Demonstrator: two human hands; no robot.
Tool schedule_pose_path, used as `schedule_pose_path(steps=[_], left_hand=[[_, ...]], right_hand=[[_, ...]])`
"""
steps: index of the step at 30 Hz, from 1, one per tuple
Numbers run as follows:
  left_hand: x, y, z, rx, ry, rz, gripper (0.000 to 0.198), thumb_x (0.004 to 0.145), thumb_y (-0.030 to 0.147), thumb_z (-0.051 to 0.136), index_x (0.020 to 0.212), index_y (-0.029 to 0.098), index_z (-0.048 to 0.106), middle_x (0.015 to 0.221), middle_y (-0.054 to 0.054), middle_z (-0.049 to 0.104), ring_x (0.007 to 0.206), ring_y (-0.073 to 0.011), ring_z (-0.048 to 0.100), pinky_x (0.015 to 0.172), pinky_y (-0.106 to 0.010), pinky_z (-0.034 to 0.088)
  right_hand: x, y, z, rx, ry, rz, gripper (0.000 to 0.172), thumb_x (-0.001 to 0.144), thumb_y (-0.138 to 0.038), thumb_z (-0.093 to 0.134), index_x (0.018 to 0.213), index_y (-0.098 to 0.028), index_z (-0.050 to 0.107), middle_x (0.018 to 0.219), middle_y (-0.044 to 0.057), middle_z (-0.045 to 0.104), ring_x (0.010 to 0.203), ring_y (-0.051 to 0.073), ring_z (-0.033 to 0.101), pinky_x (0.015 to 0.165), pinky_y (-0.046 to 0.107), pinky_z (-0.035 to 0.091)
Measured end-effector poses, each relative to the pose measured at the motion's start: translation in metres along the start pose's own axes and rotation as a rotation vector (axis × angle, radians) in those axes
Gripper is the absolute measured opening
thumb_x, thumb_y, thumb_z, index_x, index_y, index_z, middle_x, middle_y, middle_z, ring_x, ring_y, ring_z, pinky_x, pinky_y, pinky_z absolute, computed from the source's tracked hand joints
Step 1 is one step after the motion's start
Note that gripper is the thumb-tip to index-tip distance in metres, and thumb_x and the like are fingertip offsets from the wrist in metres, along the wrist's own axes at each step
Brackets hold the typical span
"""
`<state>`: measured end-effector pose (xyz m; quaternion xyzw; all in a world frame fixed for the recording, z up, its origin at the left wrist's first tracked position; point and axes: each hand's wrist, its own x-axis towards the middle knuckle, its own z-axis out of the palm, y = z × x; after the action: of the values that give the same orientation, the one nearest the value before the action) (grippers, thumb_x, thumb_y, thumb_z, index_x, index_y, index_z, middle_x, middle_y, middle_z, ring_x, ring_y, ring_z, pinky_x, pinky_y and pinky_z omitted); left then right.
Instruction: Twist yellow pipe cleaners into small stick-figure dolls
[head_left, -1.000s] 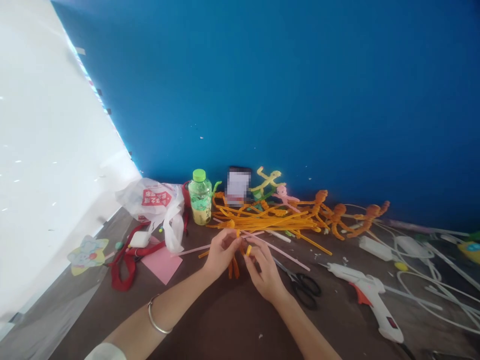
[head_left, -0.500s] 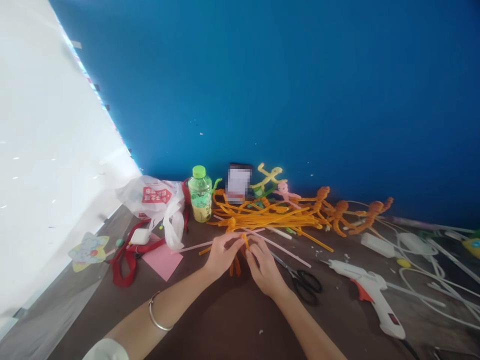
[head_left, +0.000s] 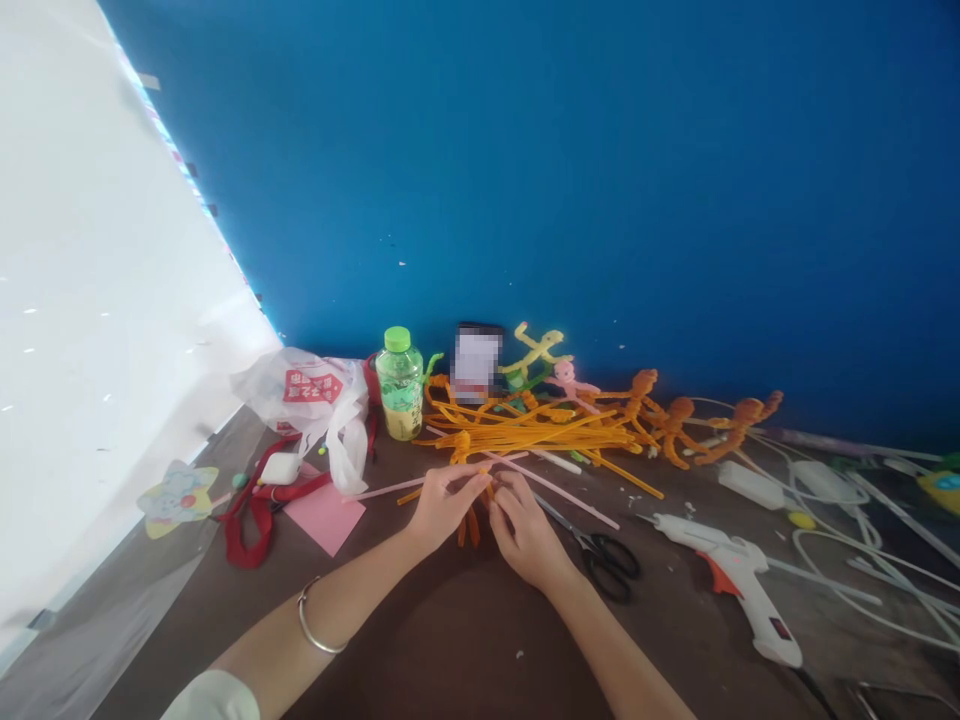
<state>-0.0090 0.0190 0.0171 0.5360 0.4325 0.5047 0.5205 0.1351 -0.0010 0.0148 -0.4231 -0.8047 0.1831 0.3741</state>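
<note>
My left hand and my right hand meet over the brown table, pinching a twisted orange pipe cleaner piece between their fingertips. Most of that piece is hidden by my fingers, and two orange ends hang below them. Just beyond my hands lies a loose heap of orange pipe cleaners. A thin pale pink stick passes behind my right fingers. Black-handled scissors lie close to my right hand, not touching it.
Twisted pipe cleaner figures line the blue wall. Nearby are a green-capped bottle, a plastic bag, pink paper, a red ribbon, a white glue gun and white cables.
My fingers have closed in, hiding more of the short orange end that showed between my hands. The whole view has shifted slightly, with the table items sitting a little higher in the frame.
</note>
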Motion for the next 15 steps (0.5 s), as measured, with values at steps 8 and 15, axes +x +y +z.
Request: schedule_pose_path(steps=[8,15], left_hand=[[0.0044,-0.0013,0.0008,-0.189,0.015,-0.052,0.025,0.074,0.037,0.058,0.081,0.016,0.067,0.083,-0.006,0.066,0.076,-0.0165,0.061,0.069,-0.027,0.049],[0.0079,-0.0044,-0.0017,-0.202,0.103,-0.05,0.021,0.07,0.036,0.063,0.074,0.016,0.069,0.075,-0.003,0.065,0.068,-0.0117,0.059,0.064,-0.022,0.046]], right_hand=[[-0.0004,0.0027,0.0048,0.634,0.095,0.437,0.022,0.084,-0.039,0.047,0.072,-0.02,0.045,0.058,0.0,0.055,0.048,0.013,0.052,0.046,0.026,0.045],[0.0036,0.0009,-0.0042,1.055,0.165,0.606,0.024,0.072,-0.037,0.065,0.081,-0.016,0.059,0.061,0.0,0.059,0.056,0.012,0.056,0.052,0.024,0.046]])
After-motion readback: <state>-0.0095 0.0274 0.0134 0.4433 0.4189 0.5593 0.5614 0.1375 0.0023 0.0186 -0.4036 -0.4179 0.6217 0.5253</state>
